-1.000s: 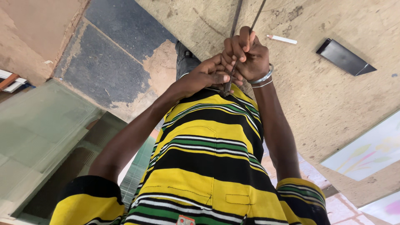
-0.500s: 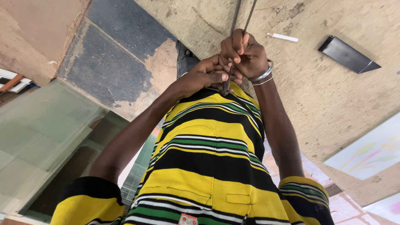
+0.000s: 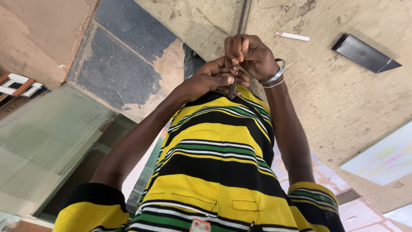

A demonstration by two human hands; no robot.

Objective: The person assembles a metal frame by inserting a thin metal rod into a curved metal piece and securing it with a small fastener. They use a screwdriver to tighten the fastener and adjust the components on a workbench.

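Observation:
I look down my own yellow, black and green striped shirt at both hands, held together at the near edge of a brown worktable. My left hand is closed around a small dark metal tool. My right hand, with a metal bangle on the wrist, pinches the top of the same tool from above. A thin dark strip runs away from the hands across the table. The tool's tip is hidden by my fingers.
A white stick and a flat black object lie on the table beyond my hands. Greenish glass sheets lean at the left over a blue-grey tiled floor. A pale sheet lies at the right.
The hands stay together on the tool. My right hand has shifted slightly above the left, and only one thin strip now shows beyond the hands instead of two.

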